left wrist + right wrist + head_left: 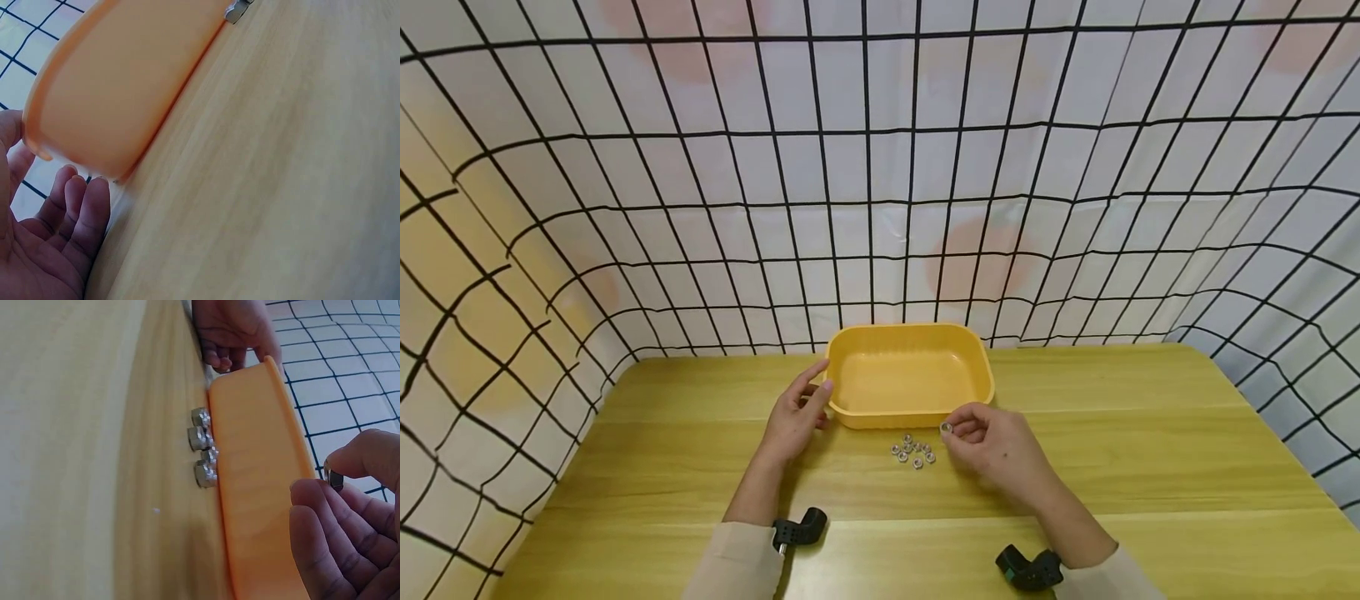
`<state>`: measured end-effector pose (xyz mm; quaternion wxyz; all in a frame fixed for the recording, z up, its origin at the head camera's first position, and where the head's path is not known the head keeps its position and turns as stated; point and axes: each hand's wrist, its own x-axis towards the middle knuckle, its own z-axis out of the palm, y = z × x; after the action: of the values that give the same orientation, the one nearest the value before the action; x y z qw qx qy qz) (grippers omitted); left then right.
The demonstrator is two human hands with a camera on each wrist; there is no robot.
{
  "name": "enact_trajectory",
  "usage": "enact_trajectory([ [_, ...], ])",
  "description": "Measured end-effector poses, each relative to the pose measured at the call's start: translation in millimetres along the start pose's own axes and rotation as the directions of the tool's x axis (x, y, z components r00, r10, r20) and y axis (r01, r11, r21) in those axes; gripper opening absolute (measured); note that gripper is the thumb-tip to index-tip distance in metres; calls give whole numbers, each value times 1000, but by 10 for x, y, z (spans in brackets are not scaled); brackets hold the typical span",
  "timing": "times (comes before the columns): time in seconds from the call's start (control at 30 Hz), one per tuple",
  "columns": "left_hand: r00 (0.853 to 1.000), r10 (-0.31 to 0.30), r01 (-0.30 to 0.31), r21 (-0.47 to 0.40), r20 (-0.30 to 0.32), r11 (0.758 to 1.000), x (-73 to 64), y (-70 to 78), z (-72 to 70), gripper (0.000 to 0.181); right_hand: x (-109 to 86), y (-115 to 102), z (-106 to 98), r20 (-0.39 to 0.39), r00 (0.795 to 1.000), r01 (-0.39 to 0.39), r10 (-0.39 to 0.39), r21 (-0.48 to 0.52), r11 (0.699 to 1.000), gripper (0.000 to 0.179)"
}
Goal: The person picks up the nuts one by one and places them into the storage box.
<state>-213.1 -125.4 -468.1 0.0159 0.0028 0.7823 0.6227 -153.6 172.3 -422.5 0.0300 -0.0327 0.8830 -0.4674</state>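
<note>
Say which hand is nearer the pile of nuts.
Right. The right hand is just right of the pile of nuts, pinching another nut; the left hand is farther, at the left end of the yellow tray.

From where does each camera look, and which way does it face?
Head: on the head, facing forward and down at the tray and loose nuts; left hand, right hand and sleeves show.
Left wrist: on that wrist, facing the tray's outer wall; left hand shows.
Right wrist: on that wrist, facing the tray's outer wall; right hand pinching one nut, left hand beyond.
Both wrist views share tray and left hand.
</note>
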Motion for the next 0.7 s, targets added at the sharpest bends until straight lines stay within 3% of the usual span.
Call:
enact_trajectory([
  [0.2, 1000, -5, 5, -4, 6, 1000, -4, 2, 0, 50, 65, -49, -64, -6, 997, 74, -74, -33, 997, 11],
  [0.7, 1000, -7, 7, -18, -4, 1000, -16, 5, 9, 48, 271, -124, -110, -26, 987, 160, -162, -67, 985, 11],
])
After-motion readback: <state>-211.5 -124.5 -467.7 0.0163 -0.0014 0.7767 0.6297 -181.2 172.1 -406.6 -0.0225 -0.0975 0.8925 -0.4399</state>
